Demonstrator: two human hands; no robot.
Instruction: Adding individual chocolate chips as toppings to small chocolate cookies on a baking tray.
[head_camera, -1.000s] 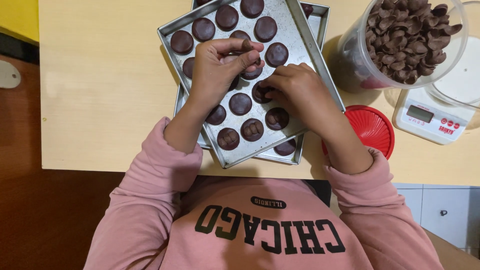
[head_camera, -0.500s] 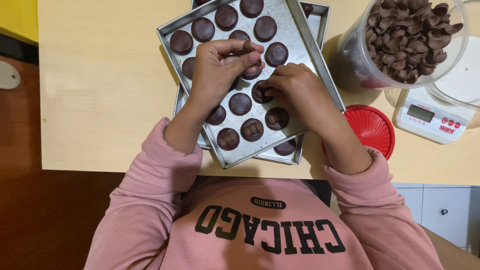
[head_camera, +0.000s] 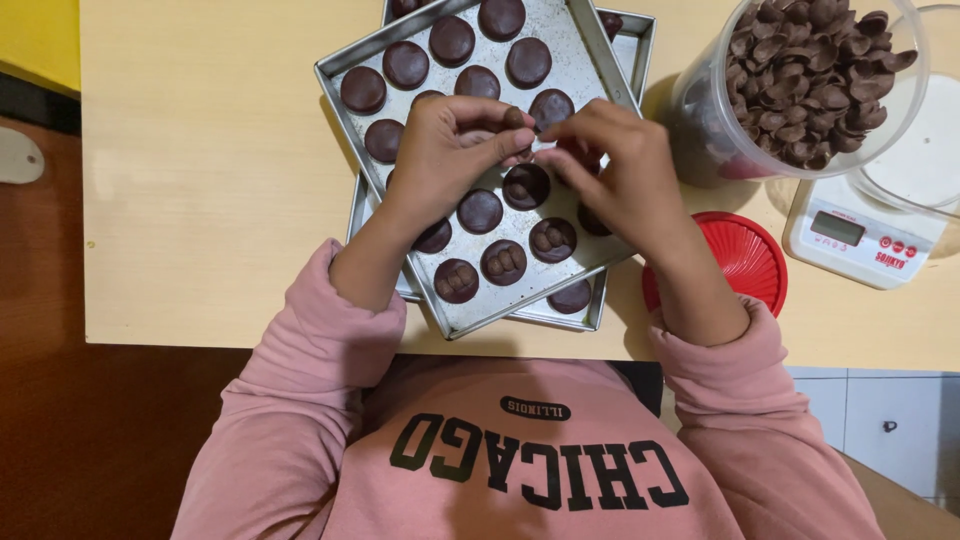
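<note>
Table (head_camera: 200, 180), pale wood, bare at left.

Tray (head_camera: 350, 110), metal, square, set askew on top of a second tray (head_camera: 640, 40) of the same kind; rows of round dark chocolate discs (head_camera: 405, 63) on it, those nearest the body (head_camera: 503, 262) topped with small lumps.

Left hand (head_camera: 440, 150), above the middle of the upper tray, fingers curled, thumb and forefinger pinching a small chocolate piece (head_camera: 514, 118) at its tip. Sleeve (head_camera: 320, 350) pink, pushed back from the wrist.

Chocolate piece: held in the air over the tray, between the two hands, just above the discs.

Right hand (head_camera: 625, 170), fingers drawn together, tips meeting the left hand's tips at the same piece; whether also gripping it, cannot tell. Forearm lying across the tray's right edge.

Lid (head_camera: 745, 255), red, round, ribbed, flat on the table beside the right forearm.

Tub (head_camera: 700, 110), clear plastic, full of chocolate chips (head_camera: 810, 75), near the trays' right side.

Scale (head_camera: 860, 235), white, small, with a clear bowl (head_camera: 925, 140) on it, at far right, close behind the tub.
</note>
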